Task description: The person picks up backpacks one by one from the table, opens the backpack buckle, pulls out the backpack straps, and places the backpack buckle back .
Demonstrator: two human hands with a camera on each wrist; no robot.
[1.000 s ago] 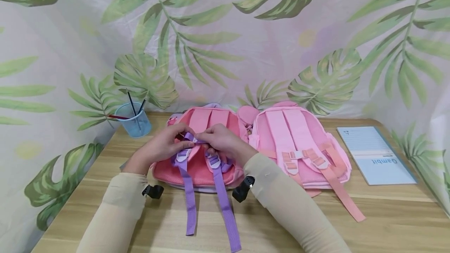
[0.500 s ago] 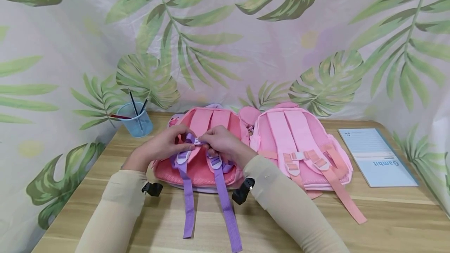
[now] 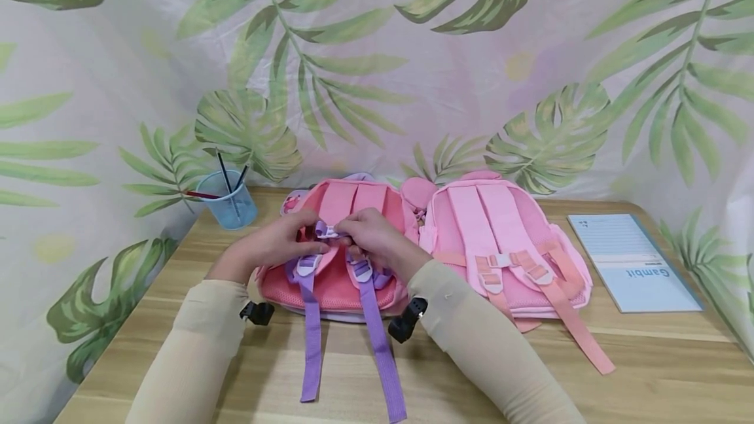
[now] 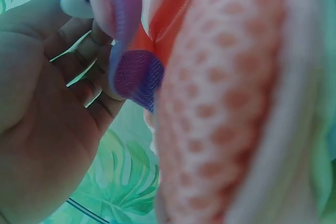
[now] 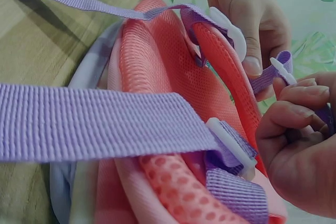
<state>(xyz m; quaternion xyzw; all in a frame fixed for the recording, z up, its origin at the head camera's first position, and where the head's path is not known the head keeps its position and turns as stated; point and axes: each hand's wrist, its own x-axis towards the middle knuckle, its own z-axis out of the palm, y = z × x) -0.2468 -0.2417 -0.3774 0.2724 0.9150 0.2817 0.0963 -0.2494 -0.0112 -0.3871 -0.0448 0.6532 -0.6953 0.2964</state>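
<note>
Your left hand (image 3: pixel 273 241) and right hand (image 3: pixel 379 241) pinch a short purple strap (image 3: pixel 320 228), its white clip (image 3: pixel 328 232) between your fingers. Just beneath them lies the coral backpack (image 3: pixel 338 293), its purple tails (image 3: pixel 313 339) trailing toward you. Rightward of your fingers, a paler pink backpack (image 3: pixel 495 214) rests on the surface (image 3: pixel 660 352).

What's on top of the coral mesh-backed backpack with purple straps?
On the coral mesh-backed backpack are padded coral shoulder straps, purple ribbed webbing and white plastic buckles. The left hand and right hand hide part of its middle.
</note>
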